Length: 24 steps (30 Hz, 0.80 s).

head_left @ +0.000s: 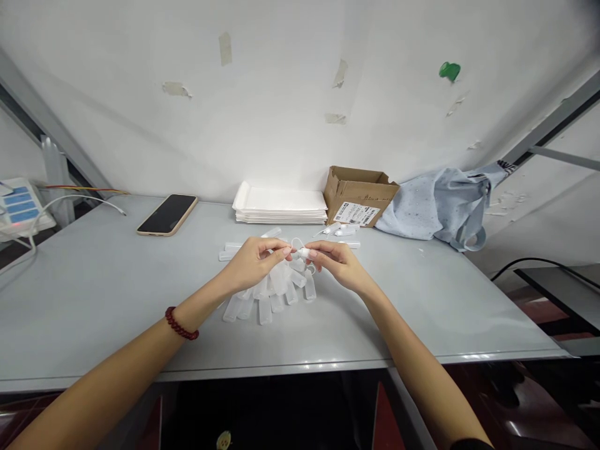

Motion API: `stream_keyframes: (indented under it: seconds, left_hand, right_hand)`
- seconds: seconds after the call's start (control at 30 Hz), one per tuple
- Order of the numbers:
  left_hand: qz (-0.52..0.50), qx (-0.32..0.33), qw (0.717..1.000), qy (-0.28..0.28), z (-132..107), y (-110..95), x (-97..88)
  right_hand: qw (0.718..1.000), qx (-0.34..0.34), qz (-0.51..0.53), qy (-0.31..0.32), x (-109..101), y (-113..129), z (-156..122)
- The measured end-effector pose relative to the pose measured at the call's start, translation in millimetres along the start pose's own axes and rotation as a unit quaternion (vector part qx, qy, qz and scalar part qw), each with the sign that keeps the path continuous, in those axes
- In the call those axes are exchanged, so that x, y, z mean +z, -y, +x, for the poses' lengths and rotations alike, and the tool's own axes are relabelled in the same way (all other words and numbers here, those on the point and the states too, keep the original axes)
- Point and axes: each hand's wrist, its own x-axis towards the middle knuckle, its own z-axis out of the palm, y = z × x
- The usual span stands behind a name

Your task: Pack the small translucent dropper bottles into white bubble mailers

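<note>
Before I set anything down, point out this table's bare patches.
Bare: grey tabletop between phone and left forearm; also between right forearm and blue cloth. Crowded: the middle, bottles around left hand and right hand; along wall, white stack, carton.

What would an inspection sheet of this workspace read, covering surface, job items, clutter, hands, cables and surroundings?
Surface: grey table, smooth-looking, with reflections.
Job's things: translucent bottles in a loose pile mid-table.
Clutter: phone, white stack, open cardboard box and light-blue cloth toward the back.
Hands: right hand pinches a small white piece; left hand close beside it, grip unclear.
Cables: white cable at left, black cable at right.
Surroundings: white wall with tape scraps and a green piece.
</note>
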Motion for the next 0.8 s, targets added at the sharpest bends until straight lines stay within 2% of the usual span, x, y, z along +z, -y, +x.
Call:
stream_keyframes:
  seconds: [0.4, 0.8]
  left_hand:
    - [-0.001, 0.004, 1.0, 0.001, 0.4, -0.4, -0.3]
    - [0.04, 0.039, 0.998, -0.007, -0.9, 0.7, 3.0]
  right_hand:
    - [1.0, 0.009, 0.003, 0.003, 1.1, 1.8, -2.4]
    - [1.0, -0.004, -0.003, 0.004, 1.4, 1.1, -2.0]
